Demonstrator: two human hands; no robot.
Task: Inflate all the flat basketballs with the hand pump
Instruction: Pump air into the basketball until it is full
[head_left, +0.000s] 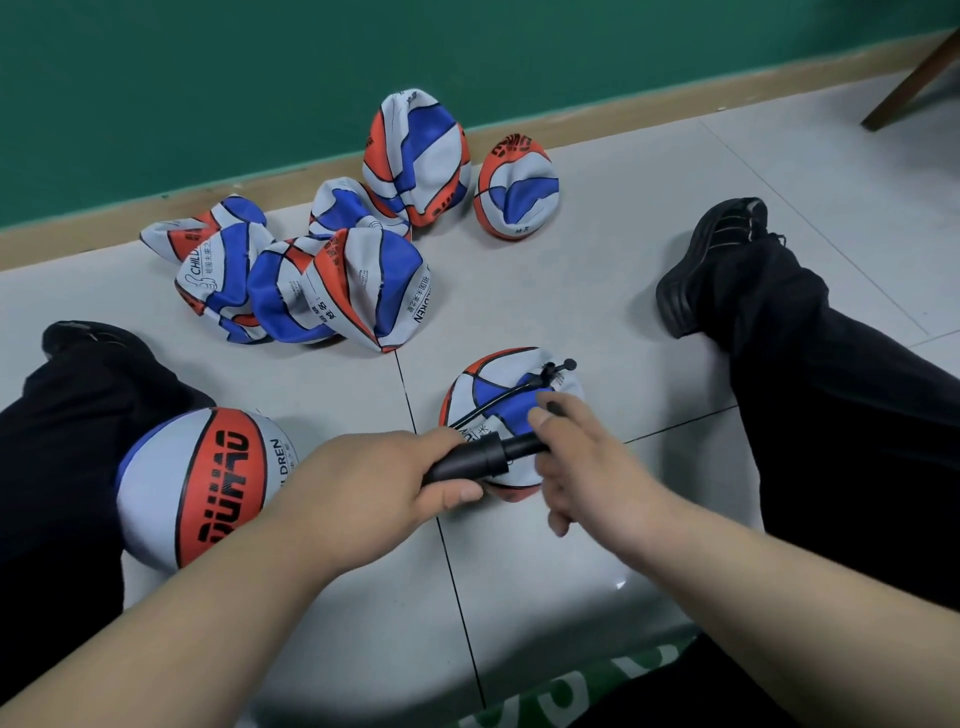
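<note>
Left hand (410, 467) grips the hand pump (467, 460) barrel; right hand (576, 457) curls round its handle, both at the near edge of the flat basketball (498, 384) (hose (493, 400) lying across it). Inflated basketball (208, 483): left of it. Heaped flat basketballs (332, 275): beyond it, on the floor (571, 291).

Approx 8 flat balls (363, 291), 1 inflated (208, 483), 1 pump (467, 460).
</note>
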